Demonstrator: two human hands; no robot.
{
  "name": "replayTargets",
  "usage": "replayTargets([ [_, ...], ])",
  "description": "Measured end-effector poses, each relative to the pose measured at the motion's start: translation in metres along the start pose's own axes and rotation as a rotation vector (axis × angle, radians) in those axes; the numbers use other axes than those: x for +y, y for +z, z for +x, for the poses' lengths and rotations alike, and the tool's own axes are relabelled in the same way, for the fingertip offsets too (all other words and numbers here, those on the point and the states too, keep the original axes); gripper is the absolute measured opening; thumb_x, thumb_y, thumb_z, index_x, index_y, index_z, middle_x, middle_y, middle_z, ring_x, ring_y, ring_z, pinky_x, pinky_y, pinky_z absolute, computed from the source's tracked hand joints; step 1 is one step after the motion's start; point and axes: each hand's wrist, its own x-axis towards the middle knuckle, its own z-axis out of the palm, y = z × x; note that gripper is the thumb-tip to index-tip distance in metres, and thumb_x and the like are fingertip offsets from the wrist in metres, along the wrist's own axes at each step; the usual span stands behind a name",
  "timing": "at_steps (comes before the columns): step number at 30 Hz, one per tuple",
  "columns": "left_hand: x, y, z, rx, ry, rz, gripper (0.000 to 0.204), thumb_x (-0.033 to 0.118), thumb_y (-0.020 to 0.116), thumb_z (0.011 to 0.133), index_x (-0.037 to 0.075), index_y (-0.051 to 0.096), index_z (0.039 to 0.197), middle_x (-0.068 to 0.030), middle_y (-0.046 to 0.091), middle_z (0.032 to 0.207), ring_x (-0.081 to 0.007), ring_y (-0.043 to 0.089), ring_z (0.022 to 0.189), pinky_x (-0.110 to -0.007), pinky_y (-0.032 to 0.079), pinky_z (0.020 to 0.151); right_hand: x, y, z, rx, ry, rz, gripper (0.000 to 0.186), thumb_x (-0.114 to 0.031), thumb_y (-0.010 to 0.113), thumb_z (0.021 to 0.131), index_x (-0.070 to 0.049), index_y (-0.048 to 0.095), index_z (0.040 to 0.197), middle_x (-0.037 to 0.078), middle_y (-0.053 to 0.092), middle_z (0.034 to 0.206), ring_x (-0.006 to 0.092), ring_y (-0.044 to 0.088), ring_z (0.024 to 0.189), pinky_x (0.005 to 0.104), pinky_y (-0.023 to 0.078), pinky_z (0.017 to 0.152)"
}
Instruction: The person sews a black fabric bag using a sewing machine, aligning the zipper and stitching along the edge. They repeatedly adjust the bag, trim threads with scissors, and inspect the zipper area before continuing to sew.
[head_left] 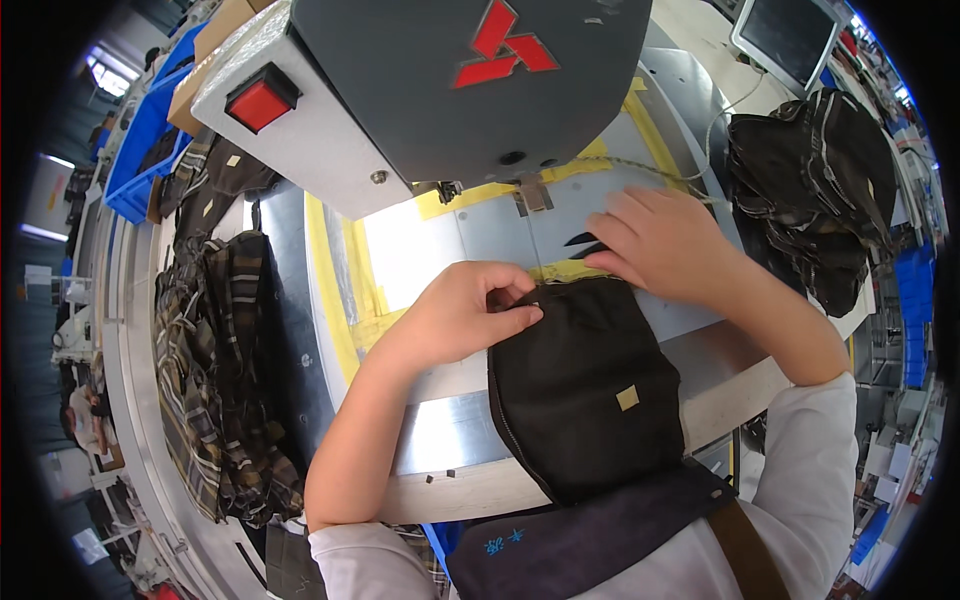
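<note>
A black fabric piece (585,400) with a zipper along its left side and a small pale square patch lies over the front edge of the sewing machine's metal bed. My left hand (470,310) pinches its upper left corner between thumb and fingers. Just above its upper right edge, my right hand (650,240) is closed around small black snips (582,240), their pointed blades showing to the left. Both hands are in front of the machine's dark grey head (470,110), near the yellow tape on the plate.
Plaid and dark garments (215,370) are piled on the left. A black fabric stack (810,180) sits on the right. Blue bins (140,170) stand at the back left, a screen (785,38) at the back right. A white housing (300,140) with a red switch flanks the machine head.
</note>
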Motion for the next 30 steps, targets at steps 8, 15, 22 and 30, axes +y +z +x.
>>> replayTargets([
  [8,-0.006,-0.001,0.002,-0.008,0.031,0.016,0.014,0.014,0.070,0.084,0.001,0.066,0.088,-0.0017,0.061,0.068,-0.0089,0.053,0.064,-0.026,0.044,0.060,0.009,0.027,0.035,-0.004,-0.264,-0.079,0.021,-0.030,0.066,0.083,-0.010,0.057,0.085,0.002,0.054,0.085,0.0186,0.057,0.084,0.0325,0.048,0.070],
  [15,-0.007,0.004,0.000,-0.049,0.173,-0.095,0.010,0.007,0.069,0.085,0.001,0.062,0.089,-0.0001,0.058,0.083,-0.0061,0.049,0.072,-0.023,0.043,0.066,0.006,0.047,0.019,-0.142,0.115,0.136,0.024,-0.031,0.064,0.086,-0.007,0.063,0.085,0.007,0.061,0.083,0.0239,0.061,0.081,0.0355,0.049,0.071],
  [22,-0.004,0.010,-0.001,0.027,0.138,-0.093,0.009,0.003,0.066,0.087,0.001,0.058,0.091,0.0024,0.051,0.085,-0.0049,0.046,0.077,-0.020,0.040,0.068,0.003,0.010,0.011,0.034,0.339,1.013,0.015,-0.017,0.063,0.088,-0.002,0.066,0.087,0.010,0.062,0.079,0.0230,0.062,0.075,0.0315,0.048,0.070],
  [30,0.006,0.021,0.000,0.254,0.325,0.341,0.012,0.003,0.068,0.082,0.001,0.060,0.090,-0.0048,0.056,0.082,-0.0138,0.055,0.068,-0.029,0.044,0.061,-0.029,0.018,0.011,-0.083,0.492,1.107,0.017,-0.017,0.068,0.086,-0.001,0.064,0.083,0.007,0.062,0.072,0.0163,0.055,0.064,0.0310,0.043,0.060],
])
